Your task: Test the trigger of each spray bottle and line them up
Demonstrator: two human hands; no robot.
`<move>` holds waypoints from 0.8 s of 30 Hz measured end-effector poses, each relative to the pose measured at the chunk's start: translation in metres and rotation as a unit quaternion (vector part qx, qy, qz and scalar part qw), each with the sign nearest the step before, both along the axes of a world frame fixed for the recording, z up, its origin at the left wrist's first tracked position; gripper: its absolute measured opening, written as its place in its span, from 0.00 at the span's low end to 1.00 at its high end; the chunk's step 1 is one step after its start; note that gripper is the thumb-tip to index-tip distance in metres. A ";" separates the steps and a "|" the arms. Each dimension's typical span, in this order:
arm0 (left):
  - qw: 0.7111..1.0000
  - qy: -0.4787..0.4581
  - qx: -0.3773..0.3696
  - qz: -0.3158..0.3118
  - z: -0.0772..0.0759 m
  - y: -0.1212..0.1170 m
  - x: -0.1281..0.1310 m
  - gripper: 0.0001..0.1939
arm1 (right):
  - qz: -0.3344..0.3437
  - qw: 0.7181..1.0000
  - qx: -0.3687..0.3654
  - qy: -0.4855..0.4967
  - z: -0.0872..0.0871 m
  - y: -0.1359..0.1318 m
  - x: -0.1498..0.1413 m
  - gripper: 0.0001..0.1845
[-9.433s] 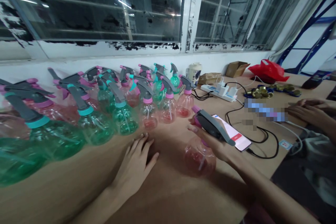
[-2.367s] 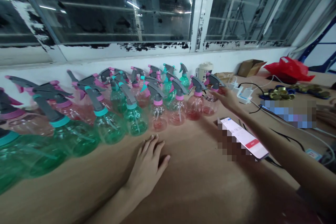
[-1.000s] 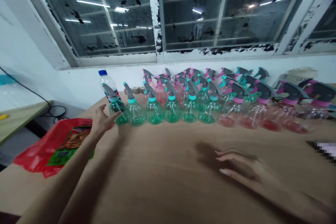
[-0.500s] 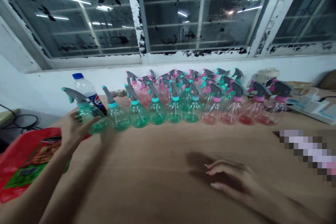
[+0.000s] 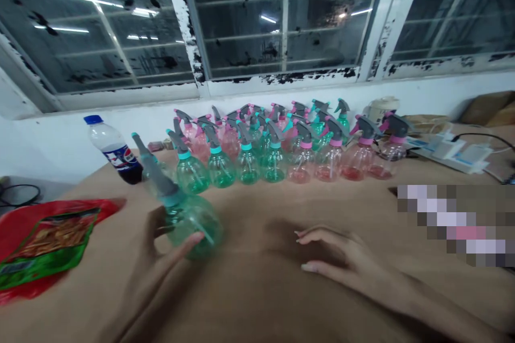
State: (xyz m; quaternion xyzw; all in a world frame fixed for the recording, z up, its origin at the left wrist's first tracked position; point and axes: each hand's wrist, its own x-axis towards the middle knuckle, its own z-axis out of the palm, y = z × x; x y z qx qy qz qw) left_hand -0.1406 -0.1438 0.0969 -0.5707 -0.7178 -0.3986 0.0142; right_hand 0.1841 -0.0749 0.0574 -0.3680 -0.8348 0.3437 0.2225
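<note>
My left hand [image 5: 161, 257] is wrapped round a green spray bottle [image 5: 197, 220] with a grey and turquoise trigger head, in front of the bottle row and slightly blurred. The thumb lies across its near side; some fingers are hidden behind it. My right hand [image 5: 338, 254] hovers at the middle right of the table, fingers apart and curved, holding nothing. Behind them stands a front row of spray bottles, green ones [image 5: 221, 169] at left and pink ones [image 5: 301, 166] at right. More pink and green bottles crowd behind, partly hidden.
A cola bottle with a blue cap [image 5: 116, 153] stands at the left. A red snack bag [image 5: 52, 241] lies at the near left. White power strips [image 5: 454, 153] with cables are at the right, beside a pixelated patch. A window [image 5: 273, 21] rises behind.
My left hand has brought the green spray bottle from the row's left end toward me and rightward. My right hand stays open in about the same place. The view has shifted right.
</note>
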 end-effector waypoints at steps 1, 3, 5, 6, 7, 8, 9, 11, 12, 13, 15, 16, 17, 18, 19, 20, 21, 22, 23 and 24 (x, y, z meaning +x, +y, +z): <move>0.999 -0.022 -0.018 -0.031 -0.005 0.005 0.014 0.29 | -0.011 1.000 0.000 0.001 0.004 0.001 0.001 0.19; 0.992 -0.030 -0.083 -0.090 -0.014 0.016 0.038 0.31 | -0.036 0.999 -0.001 0.000 0.012 0.005 0.003 0.25; 0.983 -0.022 -0.126 -0.132 -0.019 0.027 0.062 0.31 | -0.057 0.998 0.004 0.013 0.017 0.010 0.005 0.32; 0.980 -0.014 -0.125 -0.153 -0.022 0.032 0.074 0.31 | -0.064 0.998 0.010 0.027 0.019 0.014 0.005 0.36; 0.976 -0.006 -0.121 -0.180 -0.023 0.038 0.085 0.31 | -0.068 0.997 0.016 0.044 0.020 0.017 0.004 0.39; 0.973 -0.005 -0.115 -0.200 -0.025 0.043 0.096 0.31 | -0.071 0.995 0.024 0.064 0.020 0.021 0.004 0.41; 0.970 -0.007 -0.112 -0.217 -0.026 0.048 0.106 0.31 | -0.075 0.993 0.033 0.085 0.020 0.025 0.002 0.43; 0.963 -0.011 -0.101 -0.249 -0.029 0.057 0.124 0.33 | -0.083 0.987 0.050 0.125 0.020 0.032 -0.002 0.44; 0.958 -0.012 -0.101 -0.266 -0.030 0.062 0.132 0.33 | -0.087 0.984 0.056 0.145 0.020 0.036 -0.005 0.44; 0.955 -0.012 -0.100 -0.280 -0.031 0.066 0.138 0.33 | -0.093 0.980 0.059 0.165 0.020 0.039 -0.008 0.44; 0.950 -0.009 -0.098 -0.295 -0.035 0.072 0.149 0.32 | -0.110 0.971 0.068 0.201 0.023 0.044 -0.013 0.42; 0.951 -0.008 -0.094 -0.296 -0.037 0.074 0.153 0.32 | -0.120 0.966 0.075 0.218 0.025 0.046 -0.016 0.39; 0.951 -0.006 -0.086 -0.297 -0.039 0.076 0.156 0.34 | -0.129 0.960 0.084 0.233 0.027 0.048 -0.017 0.36; 0.951 -0.004 -0.077 -0.300 -0.041 0.078 0.159 0.36 | -0.135 0.955 0.091 0.247 0.030 0.050 -0.018 0.31; 0.950 -0.002 -0.066 -0.305 -0.043 0.080 0.161 0.38 | -0.136 0.952 0.095 0.257 0.033 0.052 -0.019 0.27; 0.949 0.000 -0.054 -0.311 -0.046 0.081 0.163 0.40 | -0.135 0.950 0.095 0.265 0.036 0.054 -0.020 0.24; 0.948 0.001 -0.043 -0.317 -0.048 0.083 0.164 0.40 | -0.134 0.949 0.092 0.270 0.038 0.056 -0.020 0.22; 0.947 0.000 -0.033 -0.319 -0.050 0.084 0.165 0.40 | -0.135 0.948 0.090 0.273 0.039 0.057 -0.020 0.21; 0.947 -0.001 -0.027 -0.319 -0.052 0.086 0.166 0.40 | -0.135 0.948 0.089 0.274 0.039 0.059 -0.020 0.20; 0.948 -0.003 -0.022 -0.316 -0.054 0.087 0.166 0.40 | -0.134 0.947 0.090 0.277 0.039 0.061 -0.020 0.19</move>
